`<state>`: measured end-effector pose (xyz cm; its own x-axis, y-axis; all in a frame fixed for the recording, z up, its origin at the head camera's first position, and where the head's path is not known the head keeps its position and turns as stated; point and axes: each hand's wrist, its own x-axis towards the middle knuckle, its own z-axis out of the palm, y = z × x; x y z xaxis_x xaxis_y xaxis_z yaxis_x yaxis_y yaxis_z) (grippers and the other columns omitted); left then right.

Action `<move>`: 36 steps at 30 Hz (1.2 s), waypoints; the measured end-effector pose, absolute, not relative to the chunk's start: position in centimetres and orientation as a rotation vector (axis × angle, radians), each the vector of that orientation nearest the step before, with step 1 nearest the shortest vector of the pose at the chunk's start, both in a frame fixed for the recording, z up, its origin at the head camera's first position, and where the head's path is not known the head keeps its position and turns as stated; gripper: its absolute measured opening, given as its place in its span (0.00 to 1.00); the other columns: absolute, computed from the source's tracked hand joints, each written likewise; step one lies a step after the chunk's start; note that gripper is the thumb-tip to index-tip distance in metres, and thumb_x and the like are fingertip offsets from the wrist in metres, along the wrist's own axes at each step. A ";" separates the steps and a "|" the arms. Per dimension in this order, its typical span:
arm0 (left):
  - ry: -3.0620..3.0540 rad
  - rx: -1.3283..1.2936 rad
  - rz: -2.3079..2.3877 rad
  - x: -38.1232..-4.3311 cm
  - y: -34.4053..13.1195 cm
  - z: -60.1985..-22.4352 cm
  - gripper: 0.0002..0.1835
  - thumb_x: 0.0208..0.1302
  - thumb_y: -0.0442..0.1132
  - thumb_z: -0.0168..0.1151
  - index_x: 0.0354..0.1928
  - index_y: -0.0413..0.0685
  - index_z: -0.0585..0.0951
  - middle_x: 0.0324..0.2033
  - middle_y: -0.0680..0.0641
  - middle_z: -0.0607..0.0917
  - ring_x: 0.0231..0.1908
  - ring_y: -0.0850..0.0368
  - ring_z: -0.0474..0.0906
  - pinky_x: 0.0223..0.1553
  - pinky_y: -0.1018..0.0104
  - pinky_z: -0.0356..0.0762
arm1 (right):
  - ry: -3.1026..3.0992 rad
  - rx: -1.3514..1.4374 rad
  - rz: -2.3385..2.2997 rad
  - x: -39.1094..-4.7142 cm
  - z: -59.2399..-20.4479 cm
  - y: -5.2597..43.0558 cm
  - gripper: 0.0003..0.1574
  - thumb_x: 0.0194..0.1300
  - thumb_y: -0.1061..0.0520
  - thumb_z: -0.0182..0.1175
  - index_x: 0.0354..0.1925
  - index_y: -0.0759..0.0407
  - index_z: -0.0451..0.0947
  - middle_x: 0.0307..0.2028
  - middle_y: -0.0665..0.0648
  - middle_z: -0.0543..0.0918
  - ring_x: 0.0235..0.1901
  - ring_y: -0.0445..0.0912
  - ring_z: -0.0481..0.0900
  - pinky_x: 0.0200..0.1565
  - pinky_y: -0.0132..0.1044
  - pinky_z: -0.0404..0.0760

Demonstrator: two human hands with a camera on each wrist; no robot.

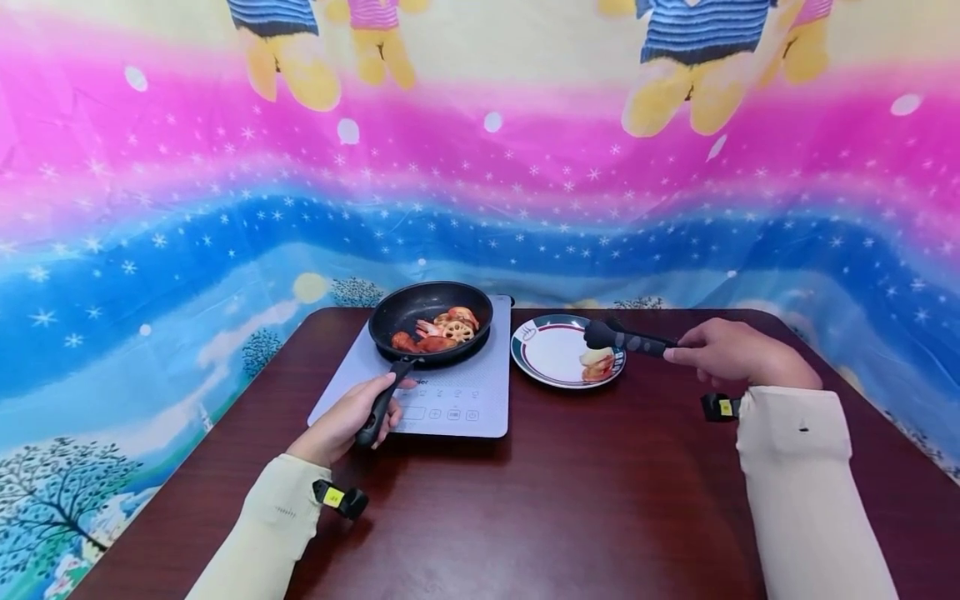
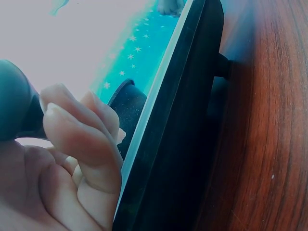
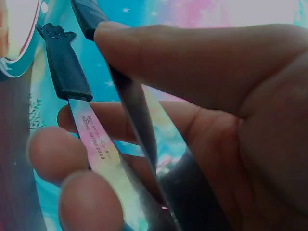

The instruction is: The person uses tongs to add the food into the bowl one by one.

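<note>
My left hand (image 1: 357, 414) grips the black handle (image 1: 378, 408) of a frying pan (image 1: 393, 312), which sits on a white induction cooker (image 1: 420, 417). Sliced lotus root (image 1: 456, 331) and reddish pieces of food (image 1: 427, 343) lie in the pan's right side. Fingers (image 2: 79, 130) curl round the handle in the left wrist view. My right hand (image 1: 738, 354) holds a pair of tongs (image 1: 637, 342) over the right part of a plate (image 1: 547, 356). In the right wrist view the tongs' metal arms (image 3: 96, 139) stand apart, nothing visible between their black tips. A pale piece and a reddish piece of food (image 1: 597, 367) lie on the plate.
The cooker and plate stand side by side at the back of a dark brown wooden table (image 1: 600, 492). A patterned cloth (image 1: 480, 200) hangs right behind its back edge. Small black devices are strapped to both wrists.
</note>
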<state>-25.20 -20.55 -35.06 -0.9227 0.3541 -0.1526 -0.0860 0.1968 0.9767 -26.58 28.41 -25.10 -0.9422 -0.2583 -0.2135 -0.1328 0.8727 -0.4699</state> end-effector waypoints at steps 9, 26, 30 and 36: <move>2.119 0.243 1.787 -25.2 -20.5 -35.0 0.32 0.76 0.57 0.37 0.66 0.38 0.65 0.23 0.49 0.74 0.15 0.61 0.68 0.17 0.68 0.70 | 2.784 -0.281 -0.617 -27.9 -26.7 28.4 0.24 0.72 0.47 0.53 0.44 0.68 0.77 0.20 0.54 0.74 0.20 0.45 0.71 0.26 0.41 0.72; 2.116 0.237 1.787 -25.1 -20.5 -35.0 0.32 0.76 0.57 0.36 0.66 0.38 0.65 0.23 0.49 0.74 0.15 0.61 0.68 0.17 0.69 0.70 | 2.810 -0.232 -0.557 -29.6 -28.9 26.1 0.23 0.71 0.47 0.54 0.45 0.67 0.78 0.17 0.53 0.72 0.19 0.44 0.70 0.25 0.39 0.71; 2.115 0.241 1.786 -25.1 -20.5 -35.0 0.32 0.76 0.57 0.36 0.66 0.38 0.65 0.23 0.49 0.74 0.15 0.61 0.67 0.17 0.68 0.69 | 2.823 -0.220 -0.531 -29.7 -29.2 25.2 0.28 0.70 0.46 0.55 0.52 0.70 0.76 0.22 0.56 0.74 0.22 0.46 0.72 0.27 0.40 0.72; 2.111 0.248 1.790 -25.2 -20.5 -35.0 0.32 0.76 0.57 0.36 0.66 0.37 0.64 0.23 0.49 0.73 0.15 0.61 0.67 0.17 0.68 0.69 | 2.868 -0.241 -0.465 -30.0 -29.4 24.2 0.31 0.69 0.45 0.56 0.56 0.71 0.74 0.29 0.59 0.76 0.27 0.48 0.74 0.29 0.41 0.73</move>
